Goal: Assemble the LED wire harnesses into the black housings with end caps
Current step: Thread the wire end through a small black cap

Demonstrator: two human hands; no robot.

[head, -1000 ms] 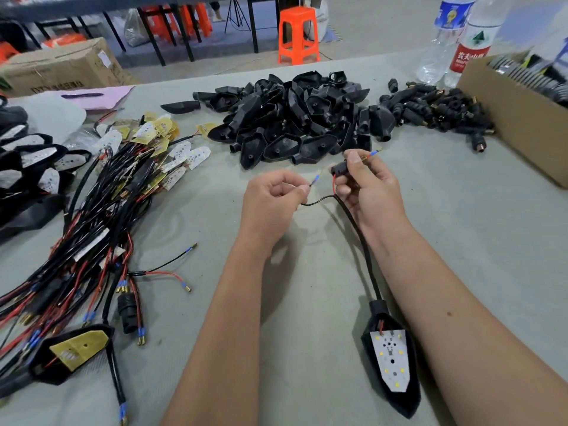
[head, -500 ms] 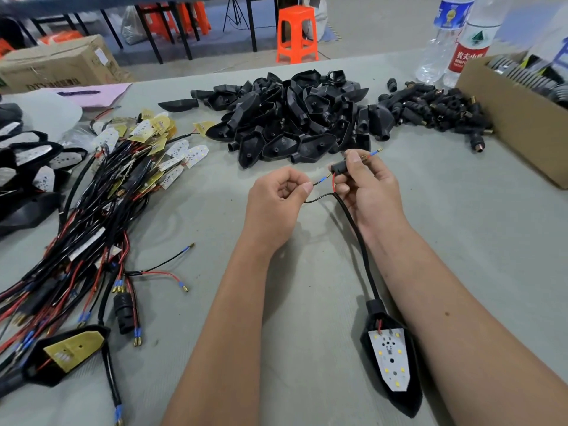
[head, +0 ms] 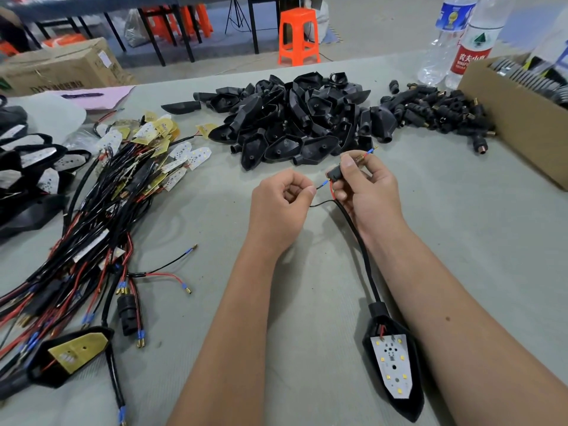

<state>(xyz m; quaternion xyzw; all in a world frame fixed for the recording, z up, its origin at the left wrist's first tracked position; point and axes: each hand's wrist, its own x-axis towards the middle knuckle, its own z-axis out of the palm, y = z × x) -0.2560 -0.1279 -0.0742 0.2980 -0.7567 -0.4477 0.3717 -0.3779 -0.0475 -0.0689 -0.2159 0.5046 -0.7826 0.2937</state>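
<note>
My right hand (head: 365, 192) grips a small black end cap (head: 334, 173); a red wire with a blue-sleeved tip pokes out past its threaded end. My left hand (head: 281, 204) pinches the thin black wire (head: 319, 186), whose blue-sleeved tip sits right at the cap's near opening. Both wires come out of a black cable (head: 359, 244) that runs down to a black housing (head: 392, 367) with a white LED board inside, lying by my right forearm.
A pile of black housings (head: 295, 121) lies beyond my hands, with black end caps (head: 436, 112) to its right. Loose LED harnesses (head: 92, 229) are spread on the left. A cardboard box (head: 519, 118) and two bottles (head: 455, 41) stand at the right.
My left hand has brought the black wire's blue tip up and to the right until it meets the cap's opening. The right hand keeps its hold on the cap.
</note>
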